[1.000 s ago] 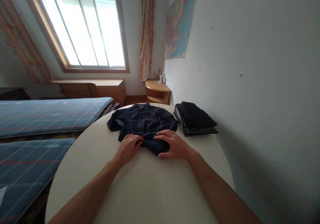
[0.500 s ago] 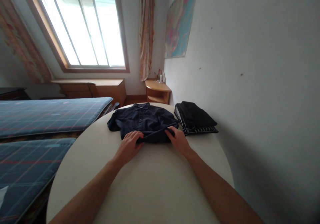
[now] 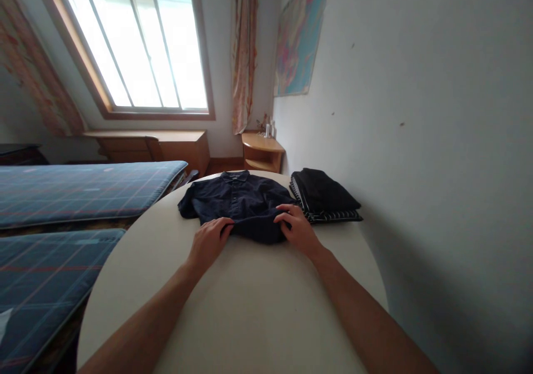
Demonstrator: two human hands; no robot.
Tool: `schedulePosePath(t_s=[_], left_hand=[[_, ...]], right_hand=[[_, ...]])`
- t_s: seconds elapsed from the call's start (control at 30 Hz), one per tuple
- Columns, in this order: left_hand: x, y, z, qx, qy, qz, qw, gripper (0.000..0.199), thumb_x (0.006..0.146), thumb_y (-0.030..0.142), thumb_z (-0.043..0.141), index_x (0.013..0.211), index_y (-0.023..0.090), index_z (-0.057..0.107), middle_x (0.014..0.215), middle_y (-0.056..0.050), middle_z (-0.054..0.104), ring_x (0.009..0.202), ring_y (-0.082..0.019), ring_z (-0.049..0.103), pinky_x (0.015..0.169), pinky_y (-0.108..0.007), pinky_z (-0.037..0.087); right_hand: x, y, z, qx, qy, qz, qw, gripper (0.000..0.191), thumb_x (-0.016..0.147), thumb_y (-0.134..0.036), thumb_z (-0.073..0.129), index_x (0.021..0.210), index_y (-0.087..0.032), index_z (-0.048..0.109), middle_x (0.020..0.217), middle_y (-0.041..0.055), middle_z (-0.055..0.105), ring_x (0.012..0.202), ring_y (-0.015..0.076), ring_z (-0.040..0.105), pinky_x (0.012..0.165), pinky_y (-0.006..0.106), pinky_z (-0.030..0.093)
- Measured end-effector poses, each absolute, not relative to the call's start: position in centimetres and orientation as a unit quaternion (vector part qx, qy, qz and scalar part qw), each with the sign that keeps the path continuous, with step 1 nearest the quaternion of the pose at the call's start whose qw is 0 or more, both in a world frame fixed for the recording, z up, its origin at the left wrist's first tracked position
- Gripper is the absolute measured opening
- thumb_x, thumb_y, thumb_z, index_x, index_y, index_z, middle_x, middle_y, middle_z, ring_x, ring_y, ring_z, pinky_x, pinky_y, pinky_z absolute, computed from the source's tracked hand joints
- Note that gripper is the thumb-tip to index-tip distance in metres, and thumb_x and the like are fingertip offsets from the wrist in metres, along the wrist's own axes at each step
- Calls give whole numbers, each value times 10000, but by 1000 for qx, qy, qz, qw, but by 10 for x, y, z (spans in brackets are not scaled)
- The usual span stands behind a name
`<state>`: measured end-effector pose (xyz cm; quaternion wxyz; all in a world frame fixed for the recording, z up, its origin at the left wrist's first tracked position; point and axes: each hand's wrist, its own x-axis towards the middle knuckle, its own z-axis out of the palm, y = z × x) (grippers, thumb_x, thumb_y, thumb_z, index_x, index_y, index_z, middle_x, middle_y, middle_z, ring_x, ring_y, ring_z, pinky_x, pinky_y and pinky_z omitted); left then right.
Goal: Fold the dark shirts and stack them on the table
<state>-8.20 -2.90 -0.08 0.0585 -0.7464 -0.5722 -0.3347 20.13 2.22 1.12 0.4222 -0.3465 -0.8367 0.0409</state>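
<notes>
A dark navy collared shirt (image 3: 245, 199) lies front up on the white round table (image 3: 258, 302), its collar toward the far edge and its short sleeves out to the sides. My left hand (image 3: 210, 240) pinches the near edge of the shirt at its left part, fingers closed on the cloth. At the right part of that edge, my right hand (image 3: 295, 229) grips the fabric between thumb and fingers. The cloth between both hands bulges a little toward me. Just right of the shirt sits a stack of folded black clothes (image 3: 327, 193), with striped cloth at the bottom.
A white wall (image 3: 437, 168) runs close along the table's right side. On the left stand beds with blue plaid mattresses (image 3: 83, 193). Beyond the table are a wooden corner shelf (image 3: 262, 143) and a desk (image 3: 179, 136) under the window.
The shirt's near edge between my hands has dropped from a fold and now hangs lower toward me. My right hand has shifted its fingers slightly; both hands stay at the hem.
</notes>
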Motion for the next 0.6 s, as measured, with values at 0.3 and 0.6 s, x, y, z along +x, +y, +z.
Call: schedulePosePath(t_s=[0.3, 0.6], left_hand=[[-89, -19, -4, -685, -641, -347, -25, 177, 953, 325, 520, 1052, 273, 657, 966, -15, 753, 864, -232, 705, 705, -302, 487], [-88, -20, -5, -707, -609, -361, 0, 162, 953, 291, 511, 1048, 249, 636, 1012, -31, 719, 924, -224, 672, 815, -327, 501]], right_hand=[[196, 6, 20, -246, -923, 7, 295, 637, 721, -241, 716, 1339, -281, 566, 1442, 74, 512, 1369, 302, 385, 1144, 516, 298], [182, 10, 11, -240, -912, -17, 332, 153, 850, -163, 644, 954, -265, 691, 1062, 22, 716, 1146, 230, 578, 1092, 467, 325]])
